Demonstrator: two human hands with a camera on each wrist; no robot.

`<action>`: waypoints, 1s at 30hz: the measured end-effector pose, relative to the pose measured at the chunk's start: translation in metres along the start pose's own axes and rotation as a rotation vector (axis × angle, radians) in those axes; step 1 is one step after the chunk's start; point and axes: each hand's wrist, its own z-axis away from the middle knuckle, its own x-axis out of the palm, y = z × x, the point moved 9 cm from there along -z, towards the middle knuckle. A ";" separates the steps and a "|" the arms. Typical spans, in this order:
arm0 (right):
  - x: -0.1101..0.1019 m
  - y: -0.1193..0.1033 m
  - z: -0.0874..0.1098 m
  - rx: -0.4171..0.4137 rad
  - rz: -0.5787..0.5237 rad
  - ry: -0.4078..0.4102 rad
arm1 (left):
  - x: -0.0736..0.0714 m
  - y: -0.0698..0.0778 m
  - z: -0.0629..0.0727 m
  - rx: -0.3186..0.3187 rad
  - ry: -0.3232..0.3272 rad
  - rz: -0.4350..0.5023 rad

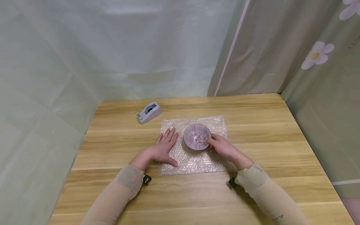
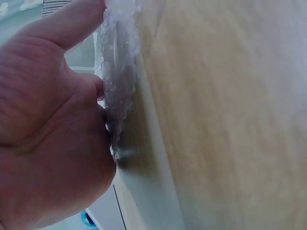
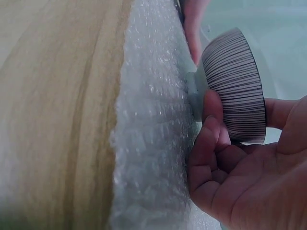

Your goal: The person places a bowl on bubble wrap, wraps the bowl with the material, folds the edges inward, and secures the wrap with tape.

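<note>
Right wrist only: bowl foot [image 3: 194, 96], maybe touching wrap [image 3: 148, 115].

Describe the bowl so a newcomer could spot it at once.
On the wood-grain table, find the sheet of bubble wrap. On or just over it, the right hand grips the bowl by its side. Unlike the clear bubble wrap and the pale tape dispenser, it is round, striped dark outside, with purplish lines fanning from its centre inside.

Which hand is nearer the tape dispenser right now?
Left. The left hand is on the near side of the tape dispenser, at the bubble wrap's left edge; the right hand is farther right, holding the bowl.
</note>
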 end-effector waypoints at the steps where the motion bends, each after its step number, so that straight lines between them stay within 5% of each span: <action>1: 0.000 0.000 0.000 0.000 -0.001 -0.001 | 0.000 0.000 0.000 0.000 0.000 -0.003; 13: 0.001 0.003 0.000 0.007 -0.033 -0.021 | 0.000 0.001 0.000 -0.042 -0.026 -0.057; 30: -0.001 0.001 -0.002 0.015 -0.013 -0.019 | -0.003 0.004 0.003 -0.011 -0.005 -0.013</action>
